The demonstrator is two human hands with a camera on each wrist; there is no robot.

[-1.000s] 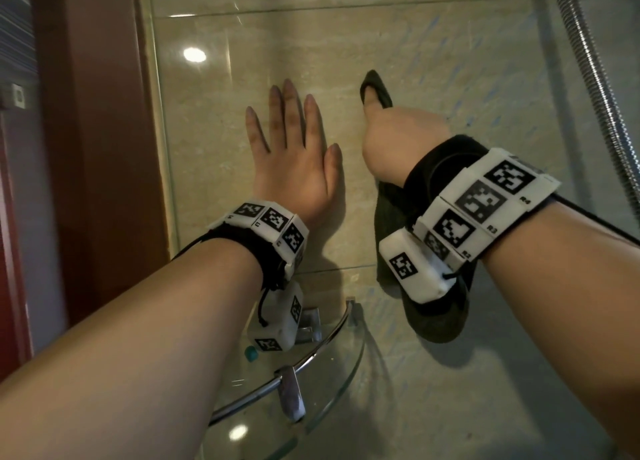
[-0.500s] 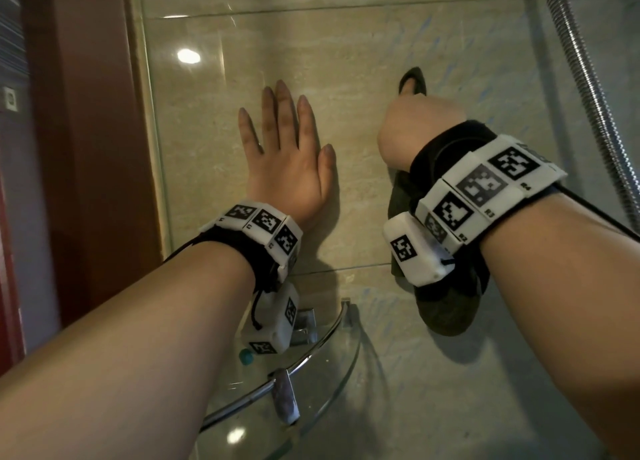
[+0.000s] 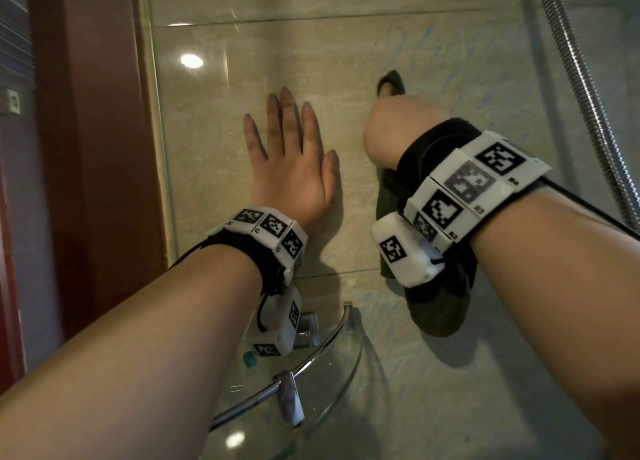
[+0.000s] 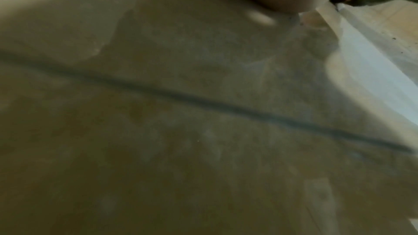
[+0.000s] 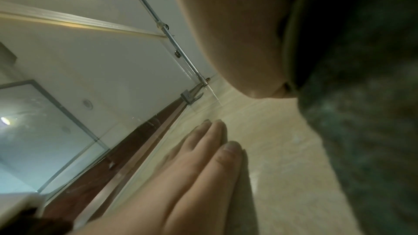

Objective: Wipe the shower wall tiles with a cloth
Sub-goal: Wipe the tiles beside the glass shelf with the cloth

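Left hand: flat on the tile wall, fingers straight and slightly spread, holding nothing. The right wrist view confirms the fingers lie flat against the tile.
Right hand: pressed to the wall, just right of the left hand, with the cloth under it. The fingers are hidden behind the hand's back, so the grip cannot be told.
Cloth: dark green. A tip shows above the right hand; the rest hangs below the wrist, against the wall. In the right wrist view it fills the right side.
Change over the last second: the right hand and cloth have moved away from the left hand, to the right and slightly up the wall. The gap between the hands is wider than a second ago. The left hand has kept its place on the tile.
Grout line: horizontal, just below the left hand's wrist; the cloth's lower part crosses it.
Glass shelf: corner shelf with a metal rail, below the left hand.
Hose: metal, far right of the left hand, clear of the cloth.
Door frame: dark wood, left of the left hand.
Left wrist view: blurred; tile and a grout line only.
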